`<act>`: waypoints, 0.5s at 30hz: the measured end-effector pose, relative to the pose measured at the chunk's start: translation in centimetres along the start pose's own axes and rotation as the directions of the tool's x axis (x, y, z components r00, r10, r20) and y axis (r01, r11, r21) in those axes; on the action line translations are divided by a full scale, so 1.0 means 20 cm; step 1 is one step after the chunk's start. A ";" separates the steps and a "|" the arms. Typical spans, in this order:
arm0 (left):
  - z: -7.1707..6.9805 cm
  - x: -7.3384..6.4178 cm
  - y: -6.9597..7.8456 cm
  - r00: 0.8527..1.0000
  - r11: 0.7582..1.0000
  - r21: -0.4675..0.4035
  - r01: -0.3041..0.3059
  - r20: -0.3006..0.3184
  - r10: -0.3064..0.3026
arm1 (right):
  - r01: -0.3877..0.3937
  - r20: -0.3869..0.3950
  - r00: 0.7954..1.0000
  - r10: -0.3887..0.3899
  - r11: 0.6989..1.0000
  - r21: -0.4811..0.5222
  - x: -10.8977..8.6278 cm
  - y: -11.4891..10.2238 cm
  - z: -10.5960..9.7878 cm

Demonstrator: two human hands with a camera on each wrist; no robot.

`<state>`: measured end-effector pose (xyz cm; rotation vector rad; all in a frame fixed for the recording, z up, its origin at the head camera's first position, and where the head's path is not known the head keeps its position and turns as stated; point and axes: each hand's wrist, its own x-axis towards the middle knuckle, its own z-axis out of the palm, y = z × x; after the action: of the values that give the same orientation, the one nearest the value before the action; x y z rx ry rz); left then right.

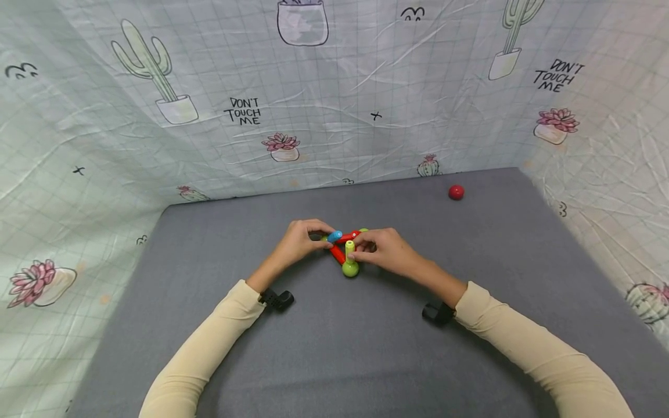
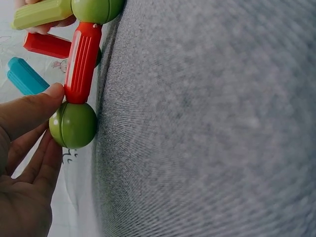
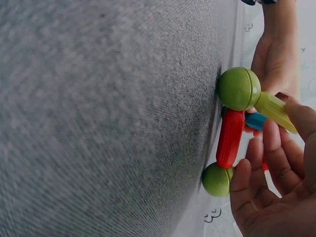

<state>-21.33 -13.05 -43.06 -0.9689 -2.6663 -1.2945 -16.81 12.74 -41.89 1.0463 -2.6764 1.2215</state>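
Sticks and balls that look like magnetic building pieces are joined into a small frame. My left hand (image 1: 300,239) holds the base of a blue stick (image 2: 27,76), its fingers beside the green ball (image 2: 79,126) there. My right hand (image 1: 391,251) pinches a yellow-green stick (image 3: 275,110) between thumb and fingers. This stick rises from the near green ball (image 1: 351,269). A red stick (image 2: 83,64) links the near ball with the left one. Another green ball (image 3: 216,180) lies by my right fingers, joined by a red stick (image 3: 230,139). A further red stick (image 2: 48,45) tilts up behind.
A loose red ball (image 1: 456,192) rests on the grey table (image 1: 334,348) at the back right. Patterned cloth (image 1: 334,87) hangs along the back and sides. Dark cameras are strapped to both wrists.
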 end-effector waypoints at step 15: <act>-0.01 0.00 0.02 1.000 0.999 0.033 0.007 0.028 -0.008 | -0.028 0.129 0.991 0.032 0.999 -0.028 0.02 0.01 -0.05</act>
<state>-21.14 -12.99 -42.61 -0.9810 -2.7057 -1.2432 -17.51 13.24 -41.07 1.1236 -2.8062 1.1577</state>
